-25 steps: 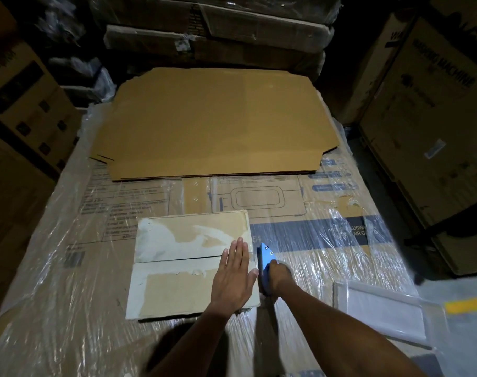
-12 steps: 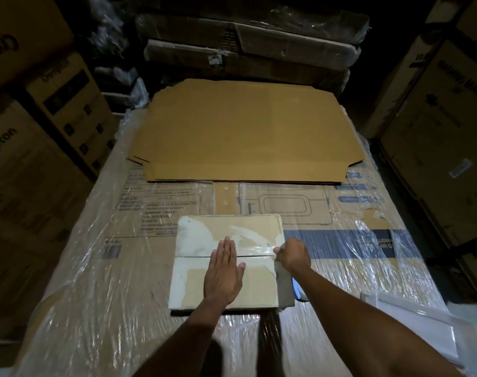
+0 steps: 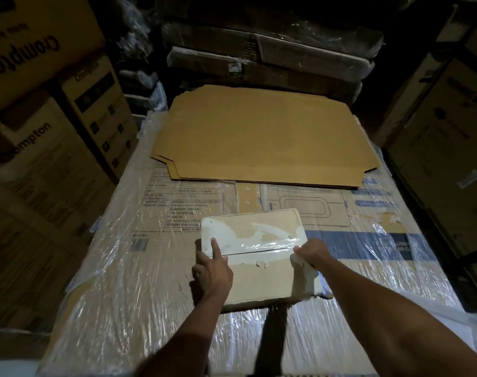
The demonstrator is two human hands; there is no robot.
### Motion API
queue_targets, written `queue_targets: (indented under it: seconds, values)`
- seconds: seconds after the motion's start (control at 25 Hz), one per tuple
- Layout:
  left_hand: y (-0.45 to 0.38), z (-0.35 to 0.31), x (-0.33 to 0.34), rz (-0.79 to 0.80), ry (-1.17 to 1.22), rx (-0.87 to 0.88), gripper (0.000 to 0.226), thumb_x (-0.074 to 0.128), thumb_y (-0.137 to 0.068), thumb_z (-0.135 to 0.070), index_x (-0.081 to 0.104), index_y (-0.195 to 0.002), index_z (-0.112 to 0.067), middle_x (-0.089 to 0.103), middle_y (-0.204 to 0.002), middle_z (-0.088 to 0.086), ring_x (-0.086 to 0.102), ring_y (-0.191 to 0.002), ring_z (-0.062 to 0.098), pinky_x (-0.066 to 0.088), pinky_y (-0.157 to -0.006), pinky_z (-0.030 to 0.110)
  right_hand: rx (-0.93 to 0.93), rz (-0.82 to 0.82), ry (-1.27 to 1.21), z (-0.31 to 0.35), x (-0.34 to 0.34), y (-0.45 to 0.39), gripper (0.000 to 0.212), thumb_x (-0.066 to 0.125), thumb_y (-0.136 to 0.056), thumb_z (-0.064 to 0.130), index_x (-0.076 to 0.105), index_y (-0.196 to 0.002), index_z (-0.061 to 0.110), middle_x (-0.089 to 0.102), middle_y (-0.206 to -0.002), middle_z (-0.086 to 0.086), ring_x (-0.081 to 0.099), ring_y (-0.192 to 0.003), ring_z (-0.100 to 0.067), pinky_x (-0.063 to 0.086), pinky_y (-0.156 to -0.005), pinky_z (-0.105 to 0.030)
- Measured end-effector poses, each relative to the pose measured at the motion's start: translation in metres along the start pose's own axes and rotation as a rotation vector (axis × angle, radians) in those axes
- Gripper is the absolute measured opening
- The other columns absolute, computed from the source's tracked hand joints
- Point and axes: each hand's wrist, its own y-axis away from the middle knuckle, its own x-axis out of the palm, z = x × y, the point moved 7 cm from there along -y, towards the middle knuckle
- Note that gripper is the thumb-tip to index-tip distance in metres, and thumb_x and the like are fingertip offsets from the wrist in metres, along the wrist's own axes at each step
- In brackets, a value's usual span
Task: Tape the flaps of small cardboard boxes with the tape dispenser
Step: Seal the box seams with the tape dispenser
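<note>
**boxnoob:** How would you handle this one?

**tapeguy:** Nearest first. The small cardboard box (image 3: 255, 257) lies flat between the two hands, on a big shrink-wrapped carton (image 3: 128, 268). The left hand (image 3: 211, 270) sits at the box's left end, index finger stretched out and pressing the top near the flap seam (image 3: 259, 251), other fingers curled under, gripping nothing. The right hand (image 3: 310, 253) is at the right end of the seam, fingers curled round something. A bit of blue just below that wrist is probably the tape dispenser (image 3: 322, 284), but it's mostly hidden, so I can't say for sure.

**boxnoob:** Heavy? Flimsy?

**tapeguy:** My guess is light and thin-walled, so it'll skid on that slick wrap unless it's pinned down. A clear strip of tape (image 3: 262, 242) already shines along the seam. It looks sticky and wrinkle-prone, so smooth it from one end. Press on the flaps beside the seam, not the middle, which would likely sag.

**boxnoob:** And beyond the hands?

**tapeguy:** A flattened brown cardboard sheet (image 3: 262, 134), well apart from the box.
</note>
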Motion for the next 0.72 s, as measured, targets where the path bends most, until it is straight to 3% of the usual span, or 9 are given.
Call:
queue_targets:
  seconds: [0.12,0.28,0.4,0.48,0.52,0.6,0.72]
  values:
    - [0.013,0.017,-0.002,0.085,0.067,-0.042,0.082,0.039,-0.101,-0.045,-0.019,-0.153,-0.019,0.025,-0.153,0.025,0.047,-0.121,0.041,0.043,-0.098,0.046,-0.009,0.032,0.004,0.017,0.001,0.007,0.047,0.072,-0.084,0.032,0.063,-0.114,-0.003,0.066,-0.112,-0.017,0.064,-0.104,-0.03,0.052,-0.079,-0.034]
    - [0.021,0.024,-0.013,0.164,0.166,0.043,0.098,0.049,-0.1,-0.039,-0.029,-0.147,-0.005,0.03,-0.154,0.023,0.052,-0.123,0.037,0.046,-0.096,0.04,-0.135,0.027,0.202,0.029,0.006,0.029,0.03,0.065,-0.086,0.016,0.06,-0.114,0.005,0.063,-0.106,-0.013,0.061,-0.11,-0.032,0.049,-0.088,-0.035]
    - [0.017,0.021,-0.023,0.215,0.028,0.044,0.106,0.054,-0.095,-0.046,-0.029,-0.148,-0.006,0.017,-0.158,0.023,0.039,-0.135,0.039,0.042,-0.101,0.043,-0.151,0.119,0.083,0.011,0.009,0.036,0.041,0.069,-0.085,0.018,0.046,-0.118,0.015,0.054,-0.109,-0.008,0.053,-0.112,-0.029,0.044,-0.089,-0.033]
    - [-0.002,0.001,-0.038,0.145,-0.323,0.145,0.115,0.061,-0.085,-0.059,-0.023,-0.151,-0.016,-0.003,-0.16,0.025,0.02,-0.142,0.047,0.037,-0.105,0.055,-0.037,0.006,0.074,-0.01,0.011,0.032,0.061,0.072,-0.082,0.033,0.044,-0.133,0.014,0.056,-0.123,-0.011,0.053,-0.117,-0.03,0.045,-0.094,-0.036]
    - [-0.012,-0.016,-0.044,0.114,-0.438,0.239,0.12,0.066,-0.079,-0.062,-0.019,-0.152,-0.019,-0.012,-0.16,0.023,0.008,-0.144,0.049,0.03,-0.107,0.06,0.016,-0.028,0.097,-0.017,0.013,0.034,0.061,0.068,-0.083,0.039,0.046,-0.133,0.013,0.058,-0.125,-0.01,0.055,-0.117,-0.029,0.046,-0.096,-0.037]
    - [-0.031,-0.042,-0.049,0.144,-0.473,0.416,0.123,0.072,-0.074,-0.06,-0.014,-0.154,-0.023,-0.018,-0.161,0.017,-0.007,-0.148,0.042,0.017,-0.113,0.06,0.038,-0.04,0.112,-0.026,0.022,0.035,0.053,0.062,-0.087,0.043,0.05,-0.128,0.012,0.059,-0.123,-0.009,0.057,-0.115,-0.027,0.046,-0.099,-0.038]
    - [-0.05,-0.046,-0.042,0.264,-0.413,0.467,0.123,0.073,-0.074,-0.061,-0.013,-0.154,-0.028,-0.007,-0.163,0.013,-0.004,-0.15,0.035,0.011,-0.117,0.057,-0.059,0.037,0.157,-0.026,0.013,0.032,0.051,0.063,-0.087,0.045,0.051,-0.129,0.017,0.06,-0.125,-0.007,0.056,-0.116,-0.026,0.046,-0.097,-0.035]
